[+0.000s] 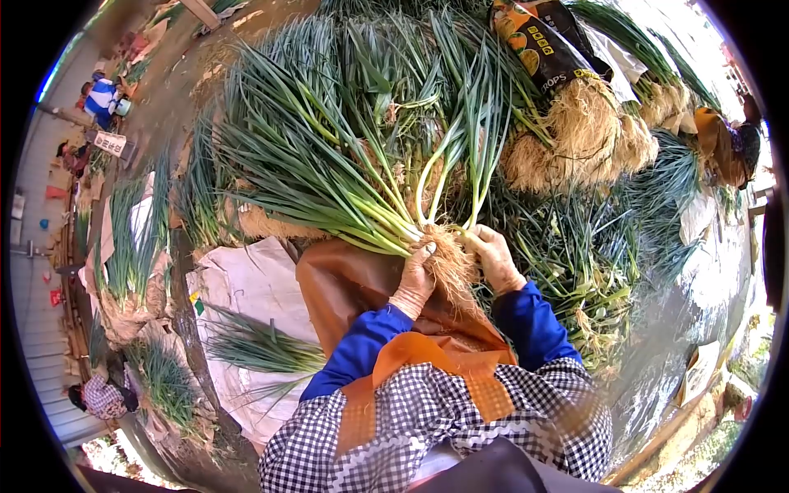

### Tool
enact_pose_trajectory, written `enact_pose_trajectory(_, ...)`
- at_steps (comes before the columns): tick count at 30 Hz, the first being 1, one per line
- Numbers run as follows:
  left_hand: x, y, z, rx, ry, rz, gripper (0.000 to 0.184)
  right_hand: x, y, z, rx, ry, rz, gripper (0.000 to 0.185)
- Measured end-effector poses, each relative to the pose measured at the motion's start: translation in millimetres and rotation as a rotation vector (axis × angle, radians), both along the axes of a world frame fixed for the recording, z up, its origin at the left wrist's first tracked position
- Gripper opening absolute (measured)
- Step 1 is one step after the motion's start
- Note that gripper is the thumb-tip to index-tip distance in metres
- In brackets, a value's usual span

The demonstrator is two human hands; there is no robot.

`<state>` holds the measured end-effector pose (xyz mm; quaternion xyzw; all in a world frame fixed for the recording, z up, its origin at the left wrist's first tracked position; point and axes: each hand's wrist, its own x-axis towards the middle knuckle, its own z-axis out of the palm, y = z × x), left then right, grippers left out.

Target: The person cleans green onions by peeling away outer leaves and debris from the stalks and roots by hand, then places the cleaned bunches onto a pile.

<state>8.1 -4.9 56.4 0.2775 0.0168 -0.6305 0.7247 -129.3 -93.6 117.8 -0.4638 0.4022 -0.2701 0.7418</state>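
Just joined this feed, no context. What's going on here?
A person's left hand and right hand hold a fanned-out bunch of green onions near the root end, over a brown covering. A smaller bunch lies on a pale sheet to the left; larger bundles lie ahead to the right.

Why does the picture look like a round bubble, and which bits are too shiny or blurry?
In the head view, probably a very wide lens bends things and leaves black corners; in that head view, glare whitens patches of the ground on the right, a blurry brownish patch covers the checked right sleeve, but the held green bunch looks fairly sharp.
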Motion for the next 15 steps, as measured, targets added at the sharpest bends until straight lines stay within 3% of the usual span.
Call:
enact_pose_trajectory(2, 1, -1, -3, -0.059, 0.011, -0.003, 0.031, -21, 16, 4, 0.342, -0.246, 0.081, 0.017)
enact_pose_trajectory(3, 1, -2, 5, -0.039, 0.011, 0.040, 0.033, -30, 26, -7, 0.288, -0.407, 0.137, 0.018)
enact_pose_trajectory(4, 5, -3, -6, 0.004, 0.159, 0.008, 0.032, -50, 28, -6, 0.262, -0.360, 0.256, 0.017)
enact_pose_trajectory(5, 6, 0, -2, -0.010, 0.142, 0.025, 0.032, -77, 24, -7, 0.287, -0.402, 0.392, 0.017)
enact_pose_trajectory(6, 7, -1, 3, -0.032, 0.126, 0.039, 0.032, -106, 20, -17, 0.317, -0.341, 0.416, 0.020)
enact_pose_trajectory(8, 8, 0, 1, -0.048, 0.079, 0.045, 0.032, -134, 1, -23, 0.328, 0.488, 0.696, 0.031)
enact_pose_trajectory(9, 8, 2, 3, -0.062, 0.135, 0.050, 0.033, -133, 1, -23, 0.333, 0.492, 0.690, 0.031)
enact_pose_trajectory(12, 8, 0, 9, -0.099, 0.123, 0.019, 0.030, -86, -11, -16, 0.034, 0.703, 0.300, 0.038)
enact_pose_trajectory(13, 11, 3, 9, -0.098, 0.133, -0.027, 0.029, -67, -13, -19, 0.010, 0.314, 0.220, 0.043)
enact_pose_trajectory(15, 12, 6, 2, -0.119, 0.065, -0.029, 0.041, -12, -12, -22, 0.202, -0.040, 0.086, 0.046)
